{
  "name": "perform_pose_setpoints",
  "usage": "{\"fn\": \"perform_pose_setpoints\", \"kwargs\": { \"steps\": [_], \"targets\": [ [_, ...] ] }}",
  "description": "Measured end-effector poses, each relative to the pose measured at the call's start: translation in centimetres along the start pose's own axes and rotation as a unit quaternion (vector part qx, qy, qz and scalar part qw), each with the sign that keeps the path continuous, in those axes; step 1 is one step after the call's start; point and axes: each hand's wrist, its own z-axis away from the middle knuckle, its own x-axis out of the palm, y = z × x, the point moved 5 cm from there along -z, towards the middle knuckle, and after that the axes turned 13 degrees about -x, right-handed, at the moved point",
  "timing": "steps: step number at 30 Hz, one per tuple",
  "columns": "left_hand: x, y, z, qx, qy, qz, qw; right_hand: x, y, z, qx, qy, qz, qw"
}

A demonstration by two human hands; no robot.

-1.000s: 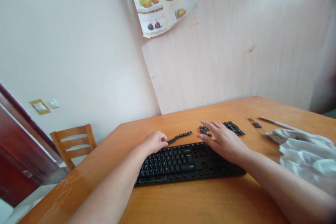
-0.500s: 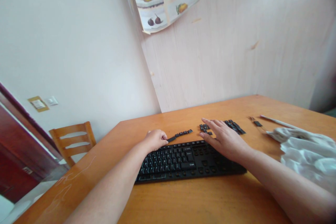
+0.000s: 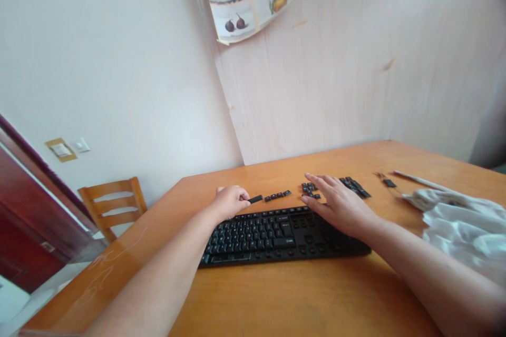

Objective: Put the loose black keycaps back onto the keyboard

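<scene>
A black keyboard (image 3: 253, 234) lies on the wooden table with several of its keys off, and an open slot shows in its front row. Just behind its back edge, my left hand (image 3: 231, 201) is closed on a long black space bar (image 3: 256, 199), whose right end sticks out past the fingers. A short row of loose keycaps (image 3: 278, 196) lies to the right of it. My right hand (image 3: 338, 204) is spread over the right part of the keyboard and hides some of it. Beyond its fingers sit more loose keycaps (image 3: 309, 188), and another group of keycaps (image 3: 354, 186) lies behind the hand.
On the right of the table (image 3: 253, 300) lie a crumpled translucent plastic bag (image 3: 462, 226), a pale stick (image 3: 422, 181) and a small black piece with thin wires (image 3: 389, 182). A wooden chair (image 3: 113, 205) stands past the left edge. A fruit picture (image 3: 253, 2) hangs on the wall.
My left hand has shifted the space bar slightly away from the keyboard's back edge. The right hand stays spread in nearly the same place. The view has tilted slightly.
</scene>
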Motion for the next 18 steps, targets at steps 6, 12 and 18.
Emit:
{"fn": "perform_pose_setpoints", "kwargs": {
  "steps": [6,12,18],
  "targets": [
    [-2.7,-0.1,3.5,0.038,0.012,0.014,0.999,-0.1,-0.3,0.0,-0.008,-0.005,-0.005,1.0],
    [-3.8,-0.4,8.0,0.05,-0.011,0.028,0.998,0.1,-0.1,0.0,-0.018,0.005,0.001,1.0],
    [-3.4,-1.3,10.6,0.055,-0.038,0.045,0.997,0.5,0.5,0.0,-0.015,-0.011,0.004,1.0]
  ]
}}
